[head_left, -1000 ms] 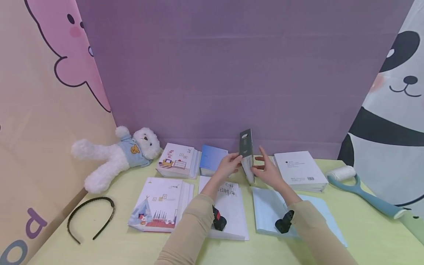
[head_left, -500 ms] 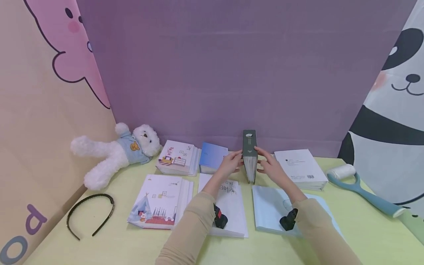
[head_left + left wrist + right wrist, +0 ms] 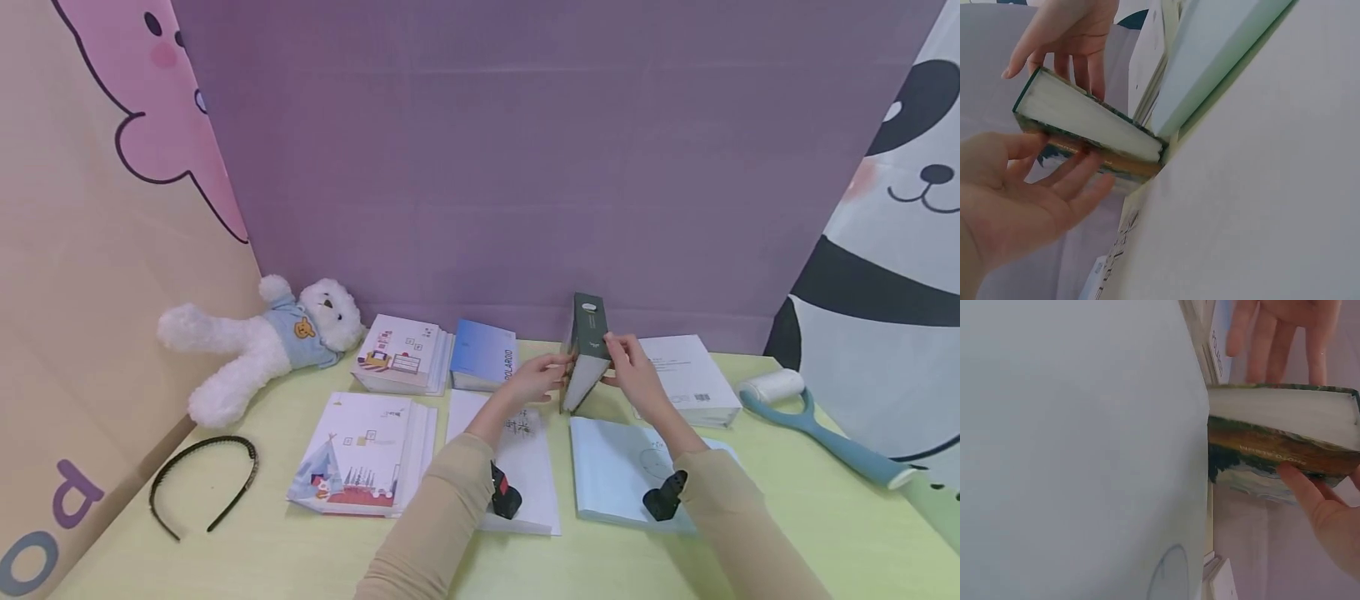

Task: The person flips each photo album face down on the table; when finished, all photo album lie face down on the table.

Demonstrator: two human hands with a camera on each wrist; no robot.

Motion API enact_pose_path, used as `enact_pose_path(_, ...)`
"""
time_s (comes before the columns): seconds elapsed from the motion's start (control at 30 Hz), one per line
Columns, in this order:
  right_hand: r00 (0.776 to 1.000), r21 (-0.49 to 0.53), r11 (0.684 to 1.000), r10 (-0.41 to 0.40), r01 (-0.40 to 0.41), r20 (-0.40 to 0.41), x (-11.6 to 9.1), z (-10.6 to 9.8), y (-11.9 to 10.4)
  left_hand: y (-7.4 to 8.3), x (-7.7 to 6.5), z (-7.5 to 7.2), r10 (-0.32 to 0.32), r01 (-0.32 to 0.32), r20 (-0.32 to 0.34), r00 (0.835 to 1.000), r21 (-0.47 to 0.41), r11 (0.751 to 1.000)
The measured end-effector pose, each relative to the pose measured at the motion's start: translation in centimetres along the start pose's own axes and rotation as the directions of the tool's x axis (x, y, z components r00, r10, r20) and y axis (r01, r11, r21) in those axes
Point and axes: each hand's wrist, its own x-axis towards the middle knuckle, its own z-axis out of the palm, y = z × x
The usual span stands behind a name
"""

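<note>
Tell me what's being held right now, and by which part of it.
The dark green photo album, by its covers, between both hands: the left hand on one cover, the right hand on the opposite one.

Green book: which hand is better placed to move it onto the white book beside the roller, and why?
Probably the right hand: it touches the side of the green book facing the white book and is nearer it. The left hand touches the opposite side.
</note>
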Motion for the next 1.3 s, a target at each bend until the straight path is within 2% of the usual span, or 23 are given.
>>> enact_pose_path(0.13,0.997,0.001,0.998,0.059,-0.059,-0.050,-0.4,-0.5,0.5,-0.2,-0.2,0.2,-0.015,0.012,0.031,0.999,0.110,0.994)
enact_pose_path(0.27,0.995,-0.068,0.993,0.096,-0.098,-0.036,-0.6,-0.7,0.9,-0.3,-0.4,0.3,-0.017,0.009,0.045,0.999,0.179,0.984)
enact_pose_path(0.47,0.989,-0.143,0.979,0.148,-0.147,-0.005,-0.6,-1.0,0.7,-0.5,-0.6,0.4,-0.055,0.051,0.014,0.998,0.190,0.981)
enact_pose_path(0.63,0.979,-0.171,0.965,0.206,-0.201,0.009,-0.5,-1.3,0.7,-0.4,-0.6,0.3,-0.078,0.066,0.039,0.996,0.241,0.968)
enact_pose_path(0.83,0.968,-0.251,0.939,0.249,-0.236,0.019,-0.3,-1.6,1.2,-0.3,-0.6,0.2,-0.117,0.097,0.056,0.991,0.285,0.954)
enact_pose_path(1.07,0.956,-0.251,0.926,0.294,-0.281,0.016,-0.2,-1.9,2.1,-0.4,-0.9,0.3,-0.140,0.105,0.092,0.986,0.310,0.945)
enact_pose_path(1.3,0.956,-0.248,0.931,0.289,-0.266,0.058,-0.2,-1.7,2.7,-0.6,-0.7,0.3,-0.129,0.090,0.127,0.983,0.278,0.957)
